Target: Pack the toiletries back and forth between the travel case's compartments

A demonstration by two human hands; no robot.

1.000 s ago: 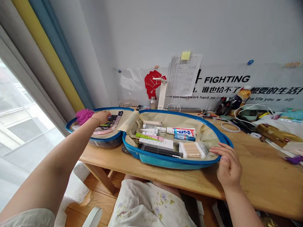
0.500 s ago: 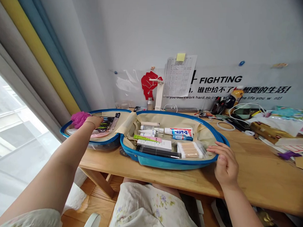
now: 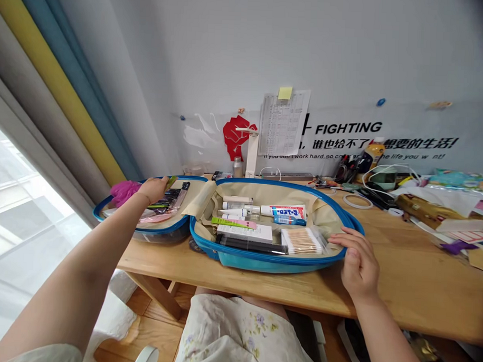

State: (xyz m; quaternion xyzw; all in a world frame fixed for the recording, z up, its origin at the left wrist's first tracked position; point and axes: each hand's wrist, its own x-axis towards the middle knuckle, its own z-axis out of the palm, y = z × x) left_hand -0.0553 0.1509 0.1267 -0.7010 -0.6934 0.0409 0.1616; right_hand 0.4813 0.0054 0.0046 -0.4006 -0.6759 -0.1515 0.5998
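Green item (image 3: 171, 181): pinched in left hand (image 3: 154, 188), near rear edge of suitcase's (image 3: 262, 264) left half. Right hand (image 3: 359, 259): on right edge; clamping cannot be told. Apparent step: item handling; next move requires steady pinch.

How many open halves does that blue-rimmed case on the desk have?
2. The left half holds a pink puff, with the left hand over it; the right half holds cotton swabs, the right hand at its rim. Neither is hidden.
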